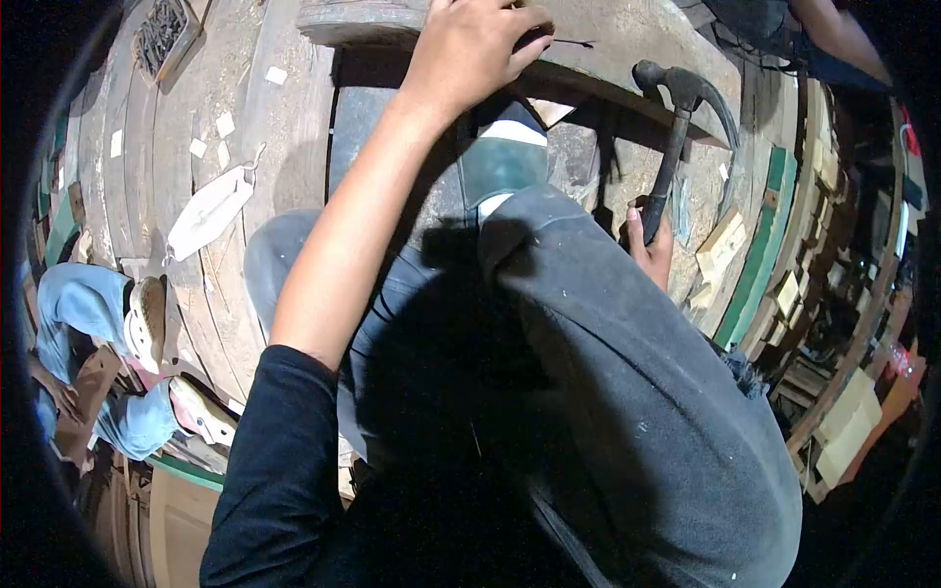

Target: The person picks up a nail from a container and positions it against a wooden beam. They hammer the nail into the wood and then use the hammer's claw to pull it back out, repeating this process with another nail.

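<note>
Plank (627, 37) under the left hand (480, 44), hammer (670, 162) in the right hand (653, 253)

From my remote seat, I see worn floorboards (289, 118) spread beneath everything. The thick plank lies across the top of my view, my wearer's left hand over it, fingers curled. To its right, I have the claw hammer, its head above the plank's right end; the right hand grips the lower handle, thumb along it. Left of the legs, I make out a white face mask (210, 214) on the boards, and farther up, a tray (190, 45) of nails (162, 37). Smallest is a thin, dark, nail-like piece (576, 42) beside the left fingers; whether they pinch it, I can't tell.
</note>
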The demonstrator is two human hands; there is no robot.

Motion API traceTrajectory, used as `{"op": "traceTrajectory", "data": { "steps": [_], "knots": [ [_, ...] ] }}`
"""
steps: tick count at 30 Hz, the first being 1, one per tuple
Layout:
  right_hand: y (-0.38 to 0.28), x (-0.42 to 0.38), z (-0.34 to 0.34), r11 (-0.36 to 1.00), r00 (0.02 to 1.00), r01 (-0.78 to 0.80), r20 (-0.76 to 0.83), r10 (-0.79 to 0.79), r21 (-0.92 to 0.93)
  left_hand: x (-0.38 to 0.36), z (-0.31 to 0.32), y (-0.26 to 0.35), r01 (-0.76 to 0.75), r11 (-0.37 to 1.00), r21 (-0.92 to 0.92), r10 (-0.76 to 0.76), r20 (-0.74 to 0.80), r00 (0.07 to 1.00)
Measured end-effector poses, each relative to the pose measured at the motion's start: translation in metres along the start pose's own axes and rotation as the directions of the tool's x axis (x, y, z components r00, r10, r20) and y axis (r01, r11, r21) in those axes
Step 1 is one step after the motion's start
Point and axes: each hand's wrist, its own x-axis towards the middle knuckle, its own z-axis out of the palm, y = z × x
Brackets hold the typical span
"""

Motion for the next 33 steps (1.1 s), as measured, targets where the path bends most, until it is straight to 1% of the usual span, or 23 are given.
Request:
{"op": "traceTrajectory", "data": {
  "steps": [2, 5, 8, 14, 17, 19, 22, 25, 27, 28, 31, 33],
  "knots": [
    [-0.003, -0.001, 0.000, 0.999, 0.999, -0.036, -0.002, 0.036, 0.009, -0.001, -0.001, 0.001, -0.004, 0.999, 0.041, 0.005, -0.007, 1.000],
    [0.004, 0.000, 0.001, 1.000, 1.000, 0.007, -0.002, -0.007, 0.003, -0.001, -0.002, 0.001, -0.006, 0.999, 0.054, 0.008, -0.036, 0.999],
    [0.001, -0.001, 0.000, 1.000, 1.000, -0.015, 0.001, 0.015, -0.008, -0.002, -0.002, -0.001, -0.012, 0.999, 0.040, 0.013, -0.036, 0.999],
    [-0.001, -0.002, -0.005, 0.999, 0.999, -0.027, -0.036, 0.026, -0.028, 0.000, -0.002, 0.000, 0.049, 0.994, 0.098, -0.053, 0.041, 0.998],
    [-0.004, 0.001, -0.012, 0.999, 1.000, -0.012, -0.017, 0.011, -0.053, -0.001, -0.002, 0.004, 0.107, 0.993, 0.054, -0.110, 0.057, 0.992],
    [-0.005, 0.001, -0.015, 0.999, 1.000, -0.025, 0.013, 0.025, -0.036, -0.002, 0.001, 0.002, 0.079, 0.994, 0.077, -0.082, 0.030, 0.996],
    [-0.010, 0.000, -0.011, 0.999, 1.000, -0.008, 0.005, 0.008, -0.047, -0.004, 0.002, -0.004, 0.022, 0.994, 0.105, -0.022, -0.003, 1.000],
    [-0.007, -0.001, -0.011, 0.999, 1.000, 0.003, 0.003, -0.002, -0.054, -0.003, -0.001, -0.006, 0.001, 0.998, 0.064, -0.002, 0.022, 1.000],
    [-0.007, -0.001, -0.009, 0.999, 1.000, -0.009, -0.006, 0.009, -0.038, -0.003, -0.002, -0.005, -0.012, 0.998, 0.066, 0.014, -0.025, 1.000],
    [-0.005, 0.001, -0.008, 0.999, 1.000, 0.011, -0.009, -0.012, -0.039, -0.003, -0.004, -0.005, -0.018, 0.997, 0.068, 0.022, -0.049, 0.999],
    [-0.006, 0.000, -0.010, 0.999, 0.999, -0.041, 0.009, 0.041, -0.025, -0.003, -0.005, -0.008, -0.023, 0.998, 0.064, 0.025, -0.022, 0.999],
    [-0.002, 0.001, -0.009, 0.999, 1.000, -0.013, -0.003, 0.013, -0.048, 0.000, -0.006, -0.018, -0.055, 0.997, -0.054, 0.054, -0.018, 0.998]
  ]
}}
